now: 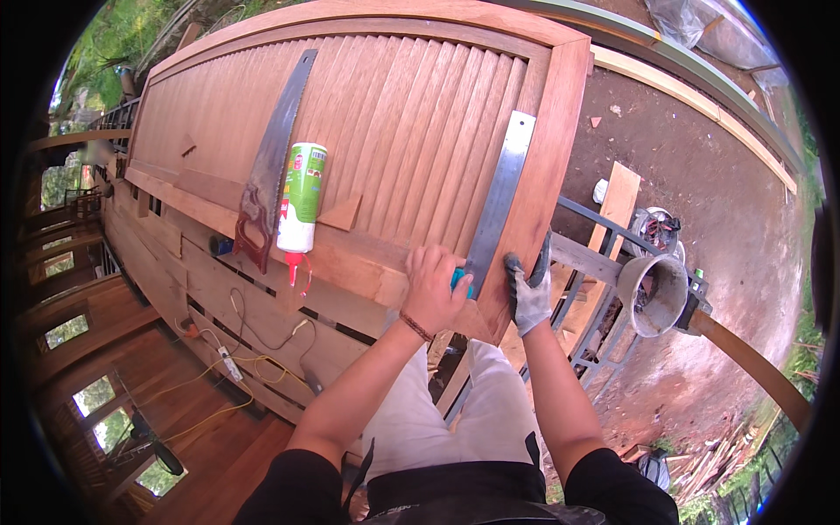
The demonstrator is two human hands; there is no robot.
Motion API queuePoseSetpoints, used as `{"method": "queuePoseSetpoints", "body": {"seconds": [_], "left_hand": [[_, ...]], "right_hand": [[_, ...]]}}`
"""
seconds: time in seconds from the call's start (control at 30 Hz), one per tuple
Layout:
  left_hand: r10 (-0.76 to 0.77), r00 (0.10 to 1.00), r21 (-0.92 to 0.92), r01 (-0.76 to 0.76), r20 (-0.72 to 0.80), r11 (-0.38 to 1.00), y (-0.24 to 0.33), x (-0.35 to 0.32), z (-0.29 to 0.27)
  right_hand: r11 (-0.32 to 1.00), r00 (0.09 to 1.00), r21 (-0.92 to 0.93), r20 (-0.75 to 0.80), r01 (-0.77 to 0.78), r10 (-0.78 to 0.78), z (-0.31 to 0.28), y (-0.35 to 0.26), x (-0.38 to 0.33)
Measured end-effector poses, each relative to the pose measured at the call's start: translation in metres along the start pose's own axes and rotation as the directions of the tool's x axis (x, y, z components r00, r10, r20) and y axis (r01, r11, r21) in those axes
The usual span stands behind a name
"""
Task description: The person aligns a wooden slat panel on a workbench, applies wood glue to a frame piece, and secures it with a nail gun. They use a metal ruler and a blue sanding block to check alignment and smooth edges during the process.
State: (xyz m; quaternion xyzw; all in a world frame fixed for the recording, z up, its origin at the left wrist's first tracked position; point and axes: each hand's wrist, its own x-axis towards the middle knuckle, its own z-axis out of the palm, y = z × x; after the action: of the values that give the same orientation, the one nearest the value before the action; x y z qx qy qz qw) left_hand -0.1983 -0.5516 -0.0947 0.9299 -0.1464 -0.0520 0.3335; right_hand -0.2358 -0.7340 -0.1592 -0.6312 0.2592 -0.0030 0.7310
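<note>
A large louvered wooden door (573, 92) lies flat in front of me. My left hand (433, 284), bare with a braided bracelet at the wrist, is closed around the teal handle of a try square (500, 197) at the near right corner. The square's steel blade lies along the right frame piece, pointing away from me. My right hand (531, 293), in a grey glove with dark fingertips, grips the outer right edge of the door, its thumb on top. Some of its fingers are hidden below the edge.
A handsaw (276, 144), a green-and-white glue bottle (303, 192) with a red nozzle and a small wooden wedge (341, 213) rest on the door. A grey bucket (656, 296) stands at right. A power strip (230, 363) with yellow cord lies at lower left.
</note>
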Motion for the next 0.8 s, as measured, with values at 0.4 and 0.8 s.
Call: {"method": "queuePoseSetpoints", "body": {"seconds": [0.4,0.8], "left_hand": [[0.027,0.999,-0.008,-0.027,-0.026,1.000,0.002,0.000,0.000],[0.063,0.997,-0.014,-0.064,-0.052,0.998,0.000,-0.001,0.001]], "right_hand": [[0.992,0.997,-0.125,0.071,-0.027,0.036,-0.004,-0.010,-0.002],[0.993,0.996,-0.102,0.070,0.066,-0.059,-0.007,-0.005,-0.001]]}}
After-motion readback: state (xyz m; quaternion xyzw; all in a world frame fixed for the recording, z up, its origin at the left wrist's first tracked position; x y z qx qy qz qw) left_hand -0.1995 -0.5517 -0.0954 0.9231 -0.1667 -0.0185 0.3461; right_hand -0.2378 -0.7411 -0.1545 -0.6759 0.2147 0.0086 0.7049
